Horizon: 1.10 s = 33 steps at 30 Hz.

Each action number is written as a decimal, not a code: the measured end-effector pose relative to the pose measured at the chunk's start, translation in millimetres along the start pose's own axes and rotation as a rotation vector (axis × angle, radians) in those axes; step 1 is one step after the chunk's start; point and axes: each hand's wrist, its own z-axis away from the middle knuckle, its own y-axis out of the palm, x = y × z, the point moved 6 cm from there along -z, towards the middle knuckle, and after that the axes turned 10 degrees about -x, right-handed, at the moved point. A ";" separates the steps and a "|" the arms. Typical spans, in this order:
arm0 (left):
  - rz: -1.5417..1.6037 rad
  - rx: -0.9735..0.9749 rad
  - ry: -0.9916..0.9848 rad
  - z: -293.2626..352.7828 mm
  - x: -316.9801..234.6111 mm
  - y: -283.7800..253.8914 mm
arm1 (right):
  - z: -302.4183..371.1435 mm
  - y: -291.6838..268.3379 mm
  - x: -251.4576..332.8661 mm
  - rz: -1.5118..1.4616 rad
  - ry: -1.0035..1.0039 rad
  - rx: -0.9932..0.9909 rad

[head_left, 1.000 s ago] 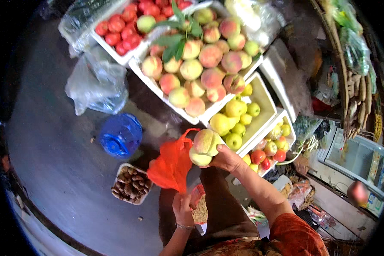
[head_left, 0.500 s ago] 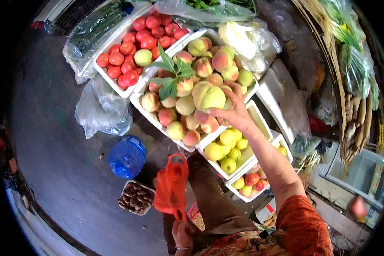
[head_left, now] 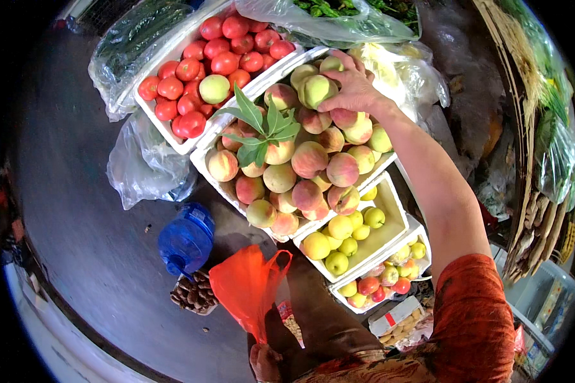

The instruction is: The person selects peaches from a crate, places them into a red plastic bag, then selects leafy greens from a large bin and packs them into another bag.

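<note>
the right hand's [head_left: 356,86] grip curls around a pale green peach [head_left: 317,91], round and marked by a shallow crease, at the far end of a white foam box [head_left: 380,167]. the peaches [head_left: 310,159] beside it blush red over yellow, with a leafy sprig [head_left: 271,133] on top. the left hand [head_left: 265,362] clasps the gathered lower end of a thin, creased, bright red plastic bag [head_left: 246,287].
</note>
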 end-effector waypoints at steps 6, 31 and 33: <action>-0.025 -0.002 -0.013 7.9 -7.8 19.0 | -4.5 1.1 13.7 0.052 0.074 0.028; -0.093 -0.029 0.252 2.4 -28.0 37.3 | -69.9 28.4 125.9 0.266 -0.306 0.122; -0.481 -0.029 0.936 18.6 -47.4 46.9 | -89.8 48.5 153.3 -0.055 -0.356 0.158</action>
